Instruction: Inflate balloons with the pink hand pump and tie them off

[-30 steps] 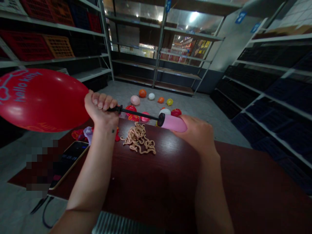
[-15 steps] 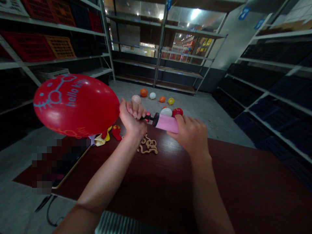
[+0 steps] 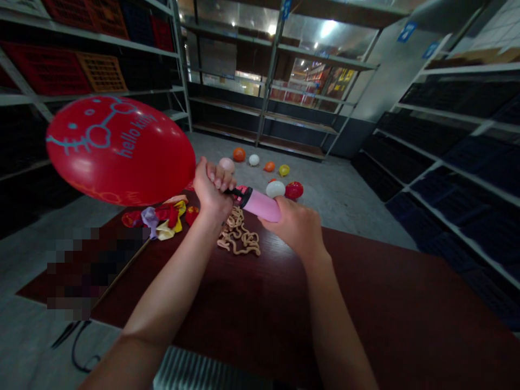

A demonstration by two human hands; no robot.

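Observation:
A large inflated red balloon [image 3: 134, 162], printed with "hello kitty" in blue, hangs out to the left over the table. My left hand [image 3: 212, 185] is closed around its neck, where it meets the pump's dark nozzle end. The fingers hide the exact join. In my right hand [image 3: 296, 223] is the pink barrel of a hand balloon pump [image 3: 260, 205], gripped with the fingers wrapped round it. Just beyond my left forearm lies a heap of tan cord-like strands [image 3: 239, 238]. Limp balloons [image 3: 164, 219] in red, yellow, purple and cream lie on the table below the red balloon.
The dark brown table [image 3: 365, 292] spreads under my arms. Several small inflated balloons rest on the floor past it, among them a white one [image 3: 275, 188] and an orange one [image 3: 239, 154]. Metal shelves [image 3: 264, 108] stand around, with crates [image 3: 44, 70] at left.
My right hand and the pump have moved left, closer to my left hand, so the black shaft between them shows shorter. The red balloon has shifted slightly up and left.

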